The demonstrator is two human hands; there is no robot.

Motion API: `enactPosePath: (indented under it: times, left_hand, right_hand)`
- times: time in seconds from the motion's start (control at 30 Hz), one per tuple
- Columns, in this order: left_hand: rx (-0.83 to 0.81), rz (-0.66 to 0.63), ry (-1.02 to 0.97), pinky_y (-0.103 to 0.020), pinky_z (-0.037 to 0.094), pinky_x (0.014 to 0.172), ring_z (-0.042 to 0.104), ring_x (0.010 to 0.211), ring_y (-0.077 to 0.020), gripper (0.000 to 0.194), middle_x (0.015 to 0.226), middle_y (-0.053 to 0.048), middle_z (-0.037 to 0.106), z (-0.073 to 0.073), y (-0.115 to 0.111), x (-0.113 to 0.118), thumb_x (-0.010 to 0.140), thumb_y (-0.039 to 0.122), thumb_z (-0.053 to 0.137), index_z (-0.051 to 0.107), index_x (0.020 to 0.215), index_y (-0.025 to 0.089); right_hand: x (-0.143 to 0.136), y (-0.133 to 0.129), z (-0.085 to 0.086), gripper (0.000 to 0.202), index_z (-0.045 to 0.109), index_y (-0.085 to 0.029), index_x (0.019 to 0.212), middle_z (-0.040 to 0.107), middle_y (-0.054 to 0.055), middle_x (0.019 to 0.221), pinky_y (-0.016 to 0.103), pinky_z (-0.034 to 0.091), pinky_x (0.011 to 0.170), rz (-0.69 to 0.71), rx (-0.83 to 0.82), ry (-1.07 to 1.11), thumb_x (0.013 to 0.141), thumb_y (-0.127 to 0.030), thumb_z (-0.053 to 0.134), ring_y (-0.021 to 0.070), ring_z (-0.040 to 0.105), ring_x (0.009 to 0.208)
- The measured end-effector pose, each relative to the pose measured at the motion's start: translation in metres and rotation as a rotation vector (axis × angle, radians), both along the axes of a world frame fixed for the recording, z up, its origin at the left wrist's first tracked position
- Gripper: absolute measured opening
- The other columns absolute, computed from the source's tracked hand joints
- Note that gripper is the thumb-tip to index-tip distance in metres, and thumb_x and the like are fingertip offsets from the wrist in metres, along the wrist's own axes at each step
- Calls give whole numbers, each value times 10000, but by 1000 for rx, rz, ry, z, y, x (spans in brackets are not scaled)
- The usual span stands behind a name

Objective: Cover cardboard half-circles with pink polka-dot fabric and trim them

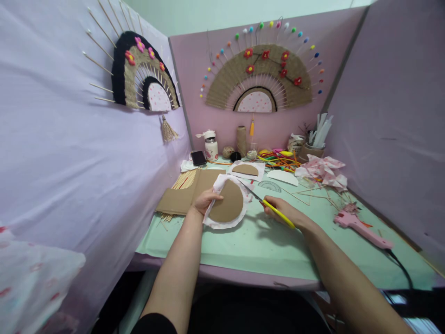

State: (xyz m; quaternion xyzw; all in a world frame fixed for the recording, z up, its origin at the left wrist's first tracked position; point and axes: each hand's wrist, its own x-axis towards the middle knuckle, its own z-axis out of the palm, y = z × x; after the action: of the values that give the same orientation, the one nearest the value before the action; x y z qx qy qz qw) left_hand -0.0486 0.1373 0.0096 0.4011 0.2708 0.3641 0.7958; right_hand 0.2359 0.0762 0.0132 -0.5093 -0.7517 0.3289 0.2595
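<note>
A round brown cardboard disc (227,202) lies on a larger piece of white patterned fabric (222,226), whose edge shows all around it. My left hand (205,200) grips the disc and fabric at their left side, thumb on top of the cardboard. In my right hand (274,206) are yellow-handled scissors (283,217), pointing up and left. Their blades reach the fabric's upper right edge, where a strip of cloth hangs to the right. Whether the blade tips are parted is too small to tell.
Folded cardboard (177,200) with thin sticks lies at left. Behind the disc are a cardboard half-circle (245,170), a white half-circle (283,177) and a protractor (269,186). A pink glue gun (363,229), loose sticks and crumpled fabric (323,169) lie at right. A bottle (211,148) stands behind.
</note>
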Motion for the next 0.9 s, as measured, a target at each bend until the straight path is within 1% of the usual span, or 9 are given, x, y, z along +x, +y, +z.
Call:
enactPosePath:
  times: [0.2, 0.37, 0.57, 0.77, 0.9]
  left_hand:
    - [1, -1, -2, -332, 586, 699, 738, 775, -262, 625, 919, -101, 759, -2, 1, -1, 569, 77, 733, 600, 1178, 118]
    - [2, 1, -2, -323, 585, 678, 738, 754, -261, 628, 904, -101, 759, -1, 1, 0, 565, 74, 728, 602, 1179, 112]
    - [1, 13, 5, -313, 581, 639, 738, 758, -271, 656, 895, -108, 761, 0, 0, 0, 558, 71, 724, 588, 1199, 110]
    - [6, 10, 13, -331, 584, 680, 737, 763, -267, 652, 913, -103, 760, -1, 1, -1, 562, 76, 724, 592, 1200, 113]
    - [10, 9, 14, -328, 583, 685, 737, 783, -267, 639, 919, -100, 759, -1, 1, -1, 560, 83, 726, 601, 1186, 121]
  right_hand:
    - [1, 0, -1, 350, 403, -214, 691, 421, -32, 640, 265, 303, 544, -5, -10, 1, 753, -536, 525, 132, 377, 594]
    - [1, 1, -2, 344, 403, -216, 683, 415, -37, 630, 257, 296, 535, -21, -42, 27, 745, -527, 538, 128, 368, 590]
    - [0, 0, 0, 330, 404, -217, 660, 409, -43, 610, 253, 287, 534, -28, -36, 56, 730, -493, 570, 124, 364, 579]
    - [-1, -2, 1, 278, 393, -223, 665, 398, -64, 565, 239, 268, 503, -63, -74, 85, 726, -420, 579, 108, 354, 527]
    - [-2, -4, 1, 259, 387, -227, 680, 386, -74, 544, 236, 261, 485, -70, -96, 84, 734, -417, 554, 102, 351, 498]
